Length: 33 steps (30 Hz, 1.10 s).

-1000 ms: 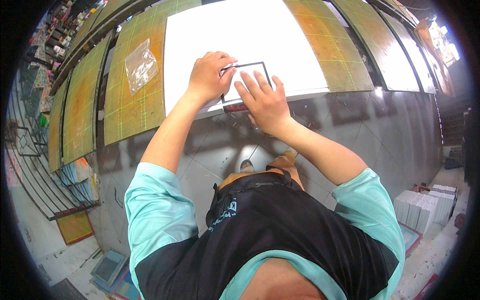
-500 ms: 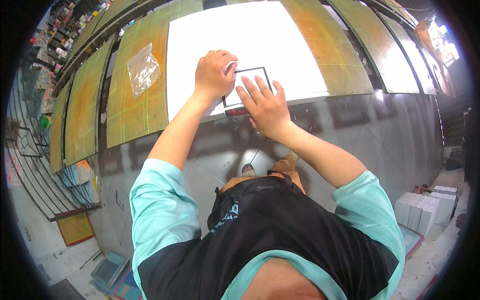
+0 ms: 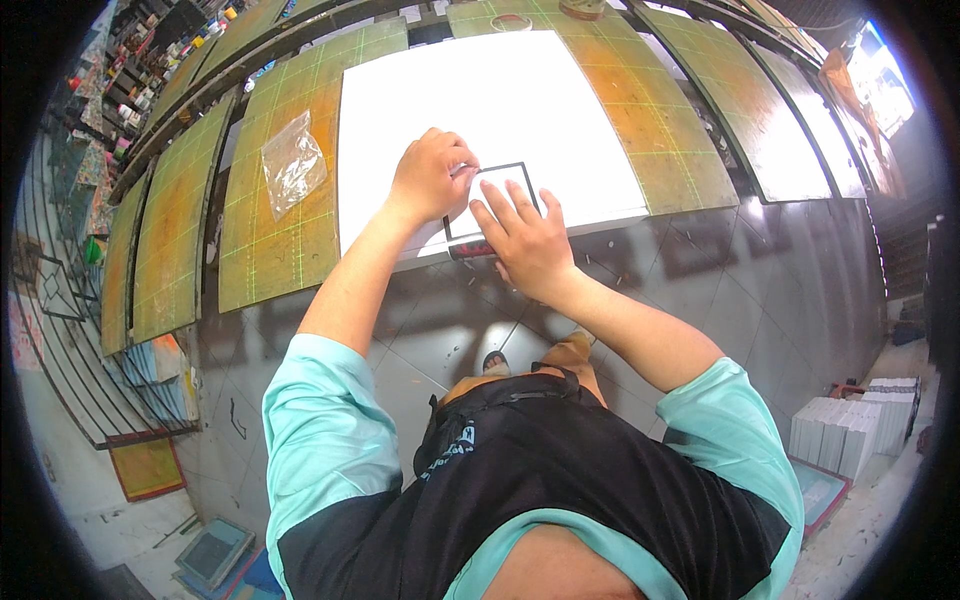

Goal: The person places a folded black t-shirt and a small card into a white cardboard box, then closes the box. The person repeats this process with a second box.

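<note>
A large white sheet or board (image 3: 430, 95) lies at the bench's near side. On its near edge rests a rectangular piece with a thin black border (image 3: 524, 178), pale in the middle, with a dark red and black band at its near end. My right hand (image 3: 530, 240) lies over this piece, fingers spread and pressing flat on it. My left hand (image 3: 430, 178) is closed in a pinch at the piece's far left corner; what the fingertips hold, if anything, is hidden.
A clear plastic bag (image 3: 294, 165) lies on the greenish, grid-lined board (image 3: 275, 235) left of the white sheet. More such boards line the bench, with gaps between them. Stacked white blocks (image 3: 835, 435) stand on the floor at right. A wire rack (image 3: 75, 370) is at left.
The whole scene sits slightly lower in the picture as my head tilts. Both hands stay at the black-bordered piece, with little movement of their own.
</note>
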Tool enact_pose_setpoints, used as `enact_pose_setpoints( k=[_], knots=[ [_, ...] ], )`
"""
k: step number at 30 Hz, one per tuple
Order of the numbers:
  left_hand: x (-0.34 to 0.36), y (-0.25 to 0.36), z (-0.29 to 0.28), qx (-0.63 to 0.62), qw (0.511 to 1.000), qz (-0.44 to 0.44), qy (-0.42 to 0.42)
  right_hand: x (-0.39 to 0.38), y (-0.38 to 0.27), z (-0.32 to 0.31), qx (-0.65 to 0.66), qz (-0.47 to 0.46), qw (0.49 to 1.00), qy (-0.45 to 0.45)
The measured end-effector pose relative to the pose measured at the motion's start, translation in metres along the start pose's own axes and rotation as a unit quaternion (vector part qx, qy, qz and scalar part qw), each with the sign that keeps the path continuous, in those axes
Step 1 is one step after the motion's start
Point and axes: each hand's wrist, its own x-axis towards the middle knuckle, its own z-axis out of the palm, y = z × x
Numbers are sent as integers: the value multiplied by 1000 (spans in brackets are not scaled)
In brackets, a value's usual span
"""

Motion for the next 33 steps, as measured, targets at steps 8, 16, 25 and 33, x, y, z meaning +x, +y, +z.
enact_pose_setpoints(
  k=[8, 16, 25, 33],
  knots=[
    [5, 5, -14, 23, 993, -32, -114, 1, -1, 0, -6, -2, 1000, -12],
    [-13, 11, -26, 93, 986, 1, -136, 0, 0, 2, -2, 3, 1000, -8],
    [-25, 14, -18, 121, 979, -56, -153, -1, 0, 3, -6, 0, 1000, -4],
    [-27, 22, -21, 101, 971, -113, -186, 1, -1, -2, -4, -1, 1000, -24]
  ],
)
